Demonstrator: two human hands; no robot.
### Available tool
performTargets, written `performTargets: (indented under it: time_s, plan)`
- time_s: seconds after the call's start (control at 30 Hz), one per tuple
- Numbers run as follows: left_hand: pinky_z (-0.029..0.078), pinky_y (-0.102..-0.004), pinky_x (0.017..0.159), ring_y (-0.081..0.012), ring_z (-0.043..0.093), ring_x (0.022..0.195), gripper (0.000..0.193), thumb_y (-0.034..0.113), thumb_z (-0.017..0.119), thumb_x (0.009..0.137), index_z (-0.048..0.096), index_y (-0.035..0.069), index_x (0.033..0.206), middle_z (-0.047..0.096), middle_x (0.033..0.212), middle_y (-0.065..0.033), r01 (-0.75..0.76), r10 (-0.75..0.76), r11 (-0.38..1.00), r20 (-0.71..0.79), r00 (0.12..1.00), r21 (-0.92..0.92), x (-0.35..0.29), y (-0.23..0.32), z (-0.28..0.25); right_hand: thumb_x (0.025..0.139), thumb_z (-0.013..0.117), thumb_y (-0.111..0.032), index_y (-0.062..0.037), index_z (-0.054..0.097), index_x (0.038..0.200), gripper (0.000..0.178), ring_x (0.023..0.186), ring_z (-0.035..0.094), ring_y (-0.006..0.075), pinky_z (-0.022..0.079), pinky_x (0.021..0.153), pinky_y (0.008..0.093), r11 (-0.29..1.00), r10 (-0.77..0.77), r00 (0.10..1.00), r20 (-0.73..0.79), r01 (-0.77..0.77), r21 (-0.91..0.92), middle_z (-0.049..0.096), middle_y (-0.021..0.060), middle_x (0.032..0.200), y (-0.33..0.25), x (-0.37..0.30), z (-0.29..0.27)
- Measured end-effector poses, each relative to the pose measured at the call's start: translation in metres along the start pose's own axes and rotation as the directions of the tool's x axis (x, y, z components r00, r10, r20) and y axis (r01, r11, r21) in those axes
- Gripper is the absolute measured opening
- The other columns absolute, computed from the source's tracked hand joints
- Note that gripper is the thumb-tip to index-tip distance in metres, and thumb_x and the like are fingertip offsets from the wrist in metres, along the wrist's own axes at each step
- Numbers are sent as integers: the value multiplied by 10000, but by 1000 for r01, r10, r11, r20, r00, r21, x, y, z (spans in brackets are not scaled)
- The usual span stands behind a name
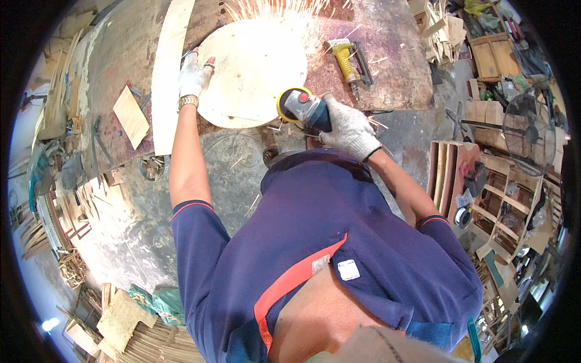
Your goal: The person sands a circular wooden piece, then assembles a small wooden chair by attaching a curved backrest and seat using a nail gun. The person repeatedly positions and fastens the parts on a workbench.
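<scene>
My right hand [351, 128], in a pale work glove, is closed around an angle grinder [316, 114] with a yellow-rimmed head. The grinder's head is at the near right edge of a round, pale wooden board [251, 75] on the worktable. Sparks spray near the board's far edge and scatter to the right, and glare washes out part of its surface. My left hand [195, 77], gloved with red fingertips and a gold watch at the wrist, lies with fingers stretched out on the board's left edge. Where the grinder's disc meets the board cannot be made out.
A yellow nail gun [345, 60] lies right of the board. To the left are a long pale plank [169, 78] and a small wooden panel [131, 118]. A fan [526, 133] and wooden shelving [505, 202] stand at the right; scrap wood [151, 342] is piled lower left.
</scene>
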State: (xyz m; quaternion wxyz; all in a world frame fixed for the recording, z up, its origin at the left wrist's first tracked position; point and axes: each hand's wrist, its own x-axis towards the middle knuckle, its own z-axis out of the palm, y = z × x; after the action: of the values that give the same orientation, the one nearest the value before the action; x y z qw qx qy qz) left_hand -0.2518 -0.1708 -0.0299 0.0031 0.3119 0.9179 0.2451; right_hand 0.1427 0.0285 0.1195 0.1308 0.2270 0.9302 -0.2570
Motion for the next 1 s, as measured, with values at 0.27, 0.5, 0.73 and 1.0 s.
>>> performTargets:
  time_s: [0.27, 0.5, 0.73, 1.0]
  plan:
    - [443, -431, 1154, -381, 545, 1403, 764, 499, 709, 951, 509, 14, 1507, 571, 1506, -237, 28, -29, 999, 3, 1000, 41, -1, 4, -1, 790, 820, -293, -92, 463, 1417, 749, 985, 737, 425, 579, 859, 517, 987, 124, 985, -119, -135, -85, 738, 228, 1032, 32, 33, -32]
    - [441, -435, 1159, -382, 539, 1410, 778, 518, 706, 945, 508, 24, 1513, 568, 1514, -230, 30, -31, 999, 8, 999, 32, -1, 2, -1, 763, 836, -309, -74, 460, 1421, 794, 992, 735, 429, 584, 858, 519, 999, 18, 999, 50, -15, -44, 726, 242, 1034, 21, 14, -17]
    - [437, -433, 1163, -380, 534, 1415, 787, 515, 709, 944, 505, 8, 1510, 563, 1519, -230, 4, -4, 1000, -6, 1000, 18, -1, 0, 1, 809, 837, -319, -98, 490, 1361, 688, 1014, 732, 417, 579, 858, 524, 996, -1, 1000, -4, 1, -93, 734, 223, 1050, 25, 23, -21]
    - [438, -422, 1165, -378, 547, 1403, 762, 478, 723, 945, 517, 0, 1501, 575, 1499, -244, 19, -19, 1000, -9, 1000, 7, -1, 3, -1, 770, 830, -247, -74, 467, 1385, 735, 988, 742, 419, 591, 877, 507, 995, 84, 996, 1, -84, -50, 731, 229, 1024, 13, 15, -27]
